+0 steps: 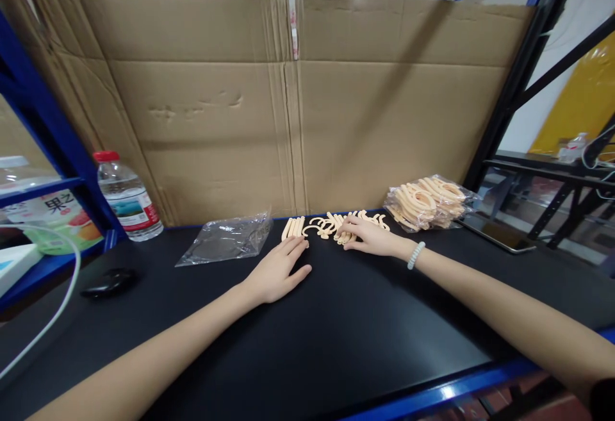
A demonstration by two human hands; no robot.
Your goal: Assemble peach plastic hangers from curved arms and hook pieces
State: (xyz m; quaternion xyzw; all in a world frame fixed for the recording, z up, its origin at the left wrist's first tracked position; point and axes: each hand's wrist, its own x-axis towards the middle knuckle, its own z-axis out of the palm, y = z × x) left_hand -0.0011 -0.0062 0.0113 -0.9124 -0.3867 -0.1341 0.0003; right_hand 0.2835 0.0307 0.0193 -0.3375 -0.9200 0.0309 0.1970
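Observation:
My left hand [278, 272] lies flat on the black tabletop with its fingers stretched out. Its fingertips reach the near ends of a row of straight cream strips [294, 227]. Past them to the right lie curved cream pieces [317, 223], in a loose heap with more strips. At this heap my right hand [366, 236], with a pale beaded bracelet [416, 255] on its wrist, has its fingers bent round a short cream piece [343, 239]. The fingers partly hide that piece and others beneath. The material of the pieces cannot be made out.
A crumpled clear plastic bag [225, 238] lies left of the strips. A packed bag of cream pieces [427, 203] and a phone [500, 234] are at right. At left are a water bottle [129, 200], a black mouse [109, 282] and a white cable [72, 280]. Cardboard [216, 120] stands behind.

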